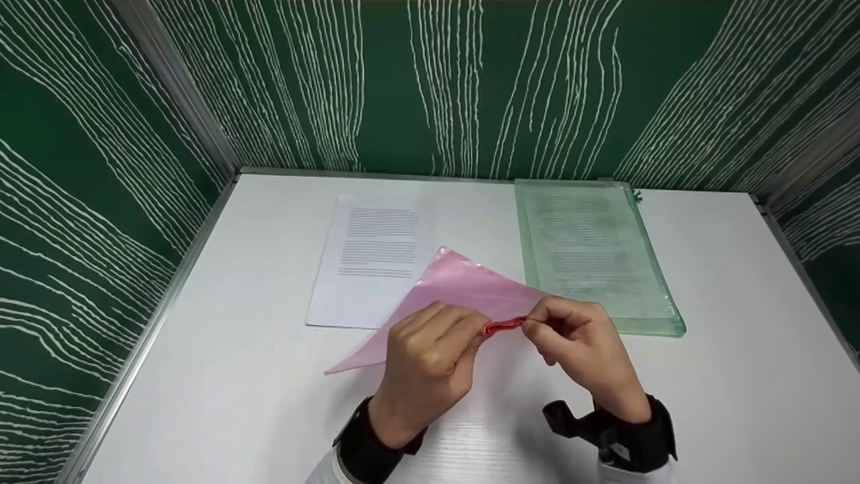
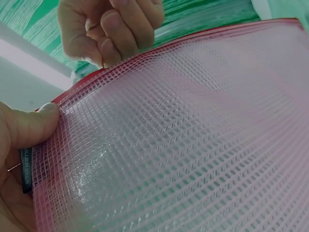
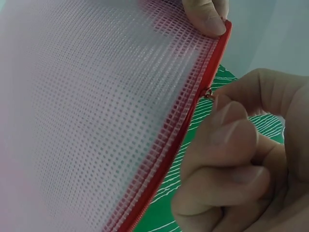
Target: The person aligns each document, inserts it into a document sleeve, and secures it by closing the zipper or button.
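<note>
A pink mesh zipper pouch (image 1: 463, 279) is held up over the table, its red zipper edge (image 3: 166, 154) turned toward the person. My left hand (image 1: 433, 356) grips the pouch's corner at one end of the zipper, thumb on the mesh face in the left wrist view. A small dark label (image 2: 26, 169) sticks out beside that thumb. My right hand (image 1: 581, 343) pinches the small metal zipper pull (image 3: 208, 94) between thumb and forefinger, a short way from the left hand. Beyond the pull, the zipper's two red edges lie slightly apart in the right wrist view.
A printed paper sheet (image 1: 376, 269) lies at the left on the white table (image 1: 222, 376), partly overlapped by the pink pouch. At the back right lies a green transparent pouch (image 1: 598, 255) with printed paper inside. Green panels (image 1: 390, 87) with white lines enclose the table.
</note>
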Demonstrator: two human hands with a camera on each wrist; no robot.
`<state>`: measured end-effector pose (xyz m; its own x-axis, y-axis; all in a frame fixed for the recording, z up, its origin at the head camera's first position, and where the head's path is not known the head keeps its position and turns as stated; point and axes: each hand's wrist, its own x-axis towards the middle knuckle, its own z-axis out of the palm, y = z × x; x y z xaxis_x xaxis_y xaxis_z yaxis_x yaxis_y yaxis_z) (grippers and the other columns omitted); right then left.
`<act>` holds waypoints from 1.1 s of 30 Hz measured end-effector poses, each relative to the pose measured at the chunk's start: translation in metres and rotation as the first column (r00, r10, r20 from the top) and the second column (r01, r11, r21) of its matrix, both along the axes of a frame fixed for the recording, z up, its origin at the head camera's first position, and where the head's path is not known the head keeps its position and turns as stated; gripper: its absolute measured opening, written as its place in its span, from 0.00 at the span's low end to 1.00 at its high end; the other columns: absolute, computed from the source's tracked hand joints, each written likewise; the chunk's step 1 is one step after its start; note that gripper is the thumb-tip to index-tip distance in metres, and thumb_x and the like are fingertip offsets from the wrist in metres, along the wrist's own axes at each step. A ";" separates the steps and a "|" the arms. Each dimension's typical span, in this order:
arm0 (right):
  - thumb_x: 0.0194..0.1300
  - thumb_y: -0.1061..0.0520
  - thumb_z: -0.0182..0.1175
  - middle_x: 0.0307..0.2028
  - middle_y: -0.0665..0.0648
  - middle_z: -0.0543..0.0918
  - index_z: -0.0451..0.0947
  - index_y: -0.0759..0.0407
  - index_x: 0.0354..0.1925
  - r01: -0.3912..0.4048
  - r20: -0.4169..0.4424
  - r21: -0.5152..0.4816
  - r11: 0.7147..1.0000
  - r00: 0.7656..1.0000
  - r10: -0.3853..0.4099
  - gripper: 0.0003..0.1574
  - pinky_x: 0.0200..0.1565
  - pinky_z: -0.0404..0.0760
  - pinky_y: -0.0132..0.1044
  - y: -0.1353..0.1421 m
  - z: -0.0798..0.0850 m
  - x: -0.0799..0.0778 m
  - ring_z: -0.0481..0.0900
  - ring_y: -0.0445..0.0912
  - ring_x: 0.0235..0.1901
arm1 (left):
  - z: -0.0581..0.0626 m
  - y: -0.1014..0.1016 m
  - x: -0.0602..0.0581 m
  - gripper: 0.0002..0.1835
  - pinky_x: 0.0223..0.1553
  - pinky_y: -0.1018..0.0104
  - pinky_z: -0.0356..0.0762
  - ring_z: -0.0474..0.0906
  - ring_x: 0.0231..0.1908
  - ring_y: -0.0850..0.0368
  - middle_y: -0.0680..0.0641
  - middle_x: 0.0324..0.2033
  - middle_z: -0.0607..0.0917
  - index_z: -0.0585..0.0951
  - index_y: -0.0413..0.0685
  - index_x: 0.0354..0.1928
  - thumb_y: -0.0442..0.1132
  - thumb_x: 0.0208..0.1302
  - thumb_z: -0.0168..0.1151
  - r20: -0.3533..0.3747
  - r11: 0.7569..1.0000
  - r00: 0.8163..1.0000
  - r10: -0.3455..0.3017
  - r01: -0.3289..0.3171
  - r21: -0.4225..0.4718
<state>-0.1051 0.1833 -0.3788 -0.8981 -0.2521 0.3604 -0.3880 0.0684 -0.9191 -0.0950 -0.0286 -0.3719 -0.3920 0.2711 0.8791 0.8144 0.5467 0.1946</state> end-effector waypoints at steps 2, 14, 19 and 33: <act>0.62 0.79 0.56 0.16 0.51 0.73 0.81 0.61 0.26 0.013 0.011 0.016 1.000 1.000 -0.013 0.18 0.18 0.66 0.38 0.001 0.001 -0.001 0.68 0.40 0.15 | 0.000 0.000 0.000 0.02 0.31 0.71 0.79 0.80 0.28 0.60 0.52 0.29 0.85 0.86 0.45 0.34 0.32 0.62 0.71 0.006 1.000 1.000 -0.005 0.005 0.002; 0.63 0.80 0.56 0.16 0.54 0.72 0.80 0.63 0.27 -0.053 -0.063 -0.034 0.998 0.997 0.051 0.17 0.18 0.65 0.38 0.005 -0.004 -0.006 0.67 0.41 0.15 | 0.000 0.001 -0.001 0.02 0.29 0.72 0.77 0.78 0.26 0.59 0.52 0.28 0.85 0.85 0.45 0.33 0.32 0.65 0.68 -0.027 1.000 1.000 -0.008 0.008 -0.002; 0.63 0.79 0.57 0.16 0.53 0.72 0.81 0.62 0.26 -0.014 -0.023 0.006 1.000 1.000 0.014 0.17 0.19 0.66 0.38 0.007 -0.004 -0.007 0.68 0.40 0.15 | 0.000 0.000 0.001 0.04 0.28 0.71 0.78 0.79 0.26 0.59 0.51 0.28 0.86 0.86 0.44 0.34 0.33 0.68 0.65 -0.039 1.000 0.999 0.008 -0.007 0.014; 0.61 0.80 0.56 0.16 0.53 0.73 0.81 0.61 0.26 0.010 -0.010 0.029 1.000 1.000 -0.010 0.19 0.19 0.68 0.37 0.007 -0.003 -0.006 0.69 0.41 0.15 | 0.000 -0.001 0.002 0.03 0.29 0.70 0.79 0.80 0.28 0.59 0.50 0.29 0.86 0.86 0.43 0.35 0.30 0.61 0.72 -0.025 0.999 0.999 0.031 -0.031 0.024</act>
<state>-0.1107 0.1905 -0.3816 -0.8970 -0.2540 0.3617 -0.3961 0.0993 -0.9128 -0.0930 -0.0299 -0.3719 -0.3771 0.2379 0.8951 0.8021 0.5671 0.1872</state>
